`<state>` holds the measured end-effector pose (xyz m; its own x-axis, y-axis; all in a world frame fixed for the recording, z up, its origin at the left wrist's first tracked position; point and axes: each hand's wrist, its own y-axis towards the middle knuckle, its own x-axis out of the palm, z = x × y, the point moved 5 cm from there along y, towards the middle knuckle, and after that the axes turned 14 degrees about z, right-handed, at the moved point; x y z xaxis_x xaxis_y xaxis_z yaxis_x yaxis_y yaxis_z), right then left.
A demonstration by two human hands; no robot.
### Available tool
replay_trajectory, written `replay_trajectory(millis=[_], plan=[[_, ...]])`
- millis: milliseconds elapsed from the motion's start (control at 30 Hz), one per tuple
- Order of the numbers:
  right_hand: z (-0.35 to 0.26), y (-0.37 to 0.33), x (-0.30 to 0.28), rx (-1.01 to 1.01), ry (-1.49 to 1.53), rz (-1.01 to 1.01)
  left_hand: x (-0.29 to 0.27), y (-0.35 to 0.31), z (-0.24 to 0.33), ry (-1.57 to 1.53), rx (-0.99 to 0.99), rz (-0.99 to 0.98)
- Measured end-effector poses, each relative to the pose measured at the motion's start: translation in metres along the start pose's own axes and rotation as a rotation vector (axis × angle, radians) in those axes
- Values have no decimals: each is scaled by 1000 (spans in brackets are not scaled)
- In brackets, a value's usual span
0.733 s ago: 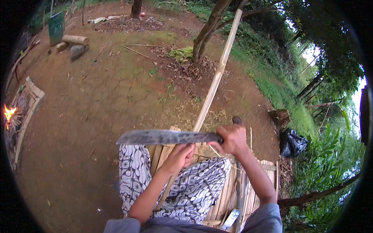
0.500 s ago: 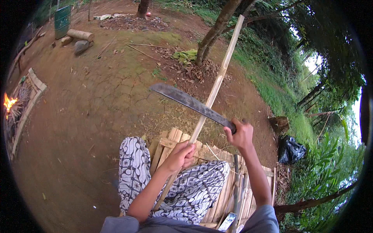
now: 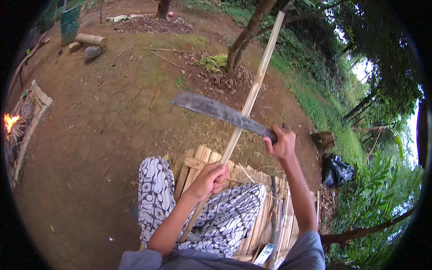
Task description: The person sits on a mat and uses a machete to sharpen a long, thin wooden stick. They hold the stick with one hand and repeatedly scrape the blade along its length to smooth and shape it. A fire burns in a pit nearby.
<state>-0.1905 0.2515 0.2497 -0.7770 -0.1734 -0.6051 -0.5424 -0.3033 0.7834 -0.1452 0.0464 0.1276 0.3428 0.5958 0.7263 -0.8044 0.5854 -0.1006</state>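
Observation:
A long pale bamboo strip (image 3: 260, 77) slants from my lap up and away to the right. My left hand (image 3: 209, 181) is closed round its lower part, above my patterned trousers. In my right hand (image 3: 281, 145) is the handle of a machete (image 3: 211, 109), its broad dark blade pointing left. The blade lies across the strip, a good way above my left fist, and appears to touch it. Fingers of my right hand wrap the handle, hiding most of it.
I sit on a slatted bamboo platform (image 3: 257, 220); a phone-like object (image 3: 263, 254) lies on it. A small fire (image 3: 11, 121) burns at far left. Ahead stands a tree trunk (image 3: 238, 51). A black plastic bag (image 3: 336, 171) and a stump (image 3: 323, 140) are at right.
The machete blade has turned to show more of its flat side, and my right hand has shifted slightly right. My left hand keeps its hold on the strip.

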Motion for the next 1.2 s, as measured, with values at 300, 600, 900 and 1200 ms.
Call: replay_trajectory(millis=[300, 600, 900, 1200], plan=[[-77, 4, -10, -354, 63, -72, -14, -2, -5, 6, -5, -2], [-7, 14, -29, 42, -49, 42, -1, -4, 1, 15, 37, -48], [-38, 28, -37, -350, -52, -63, 14, -13, -3, 19, 9, -88], [-60, 18, -52, -269, 0, 56, 13, -27, 1, -18, 93, -191]])
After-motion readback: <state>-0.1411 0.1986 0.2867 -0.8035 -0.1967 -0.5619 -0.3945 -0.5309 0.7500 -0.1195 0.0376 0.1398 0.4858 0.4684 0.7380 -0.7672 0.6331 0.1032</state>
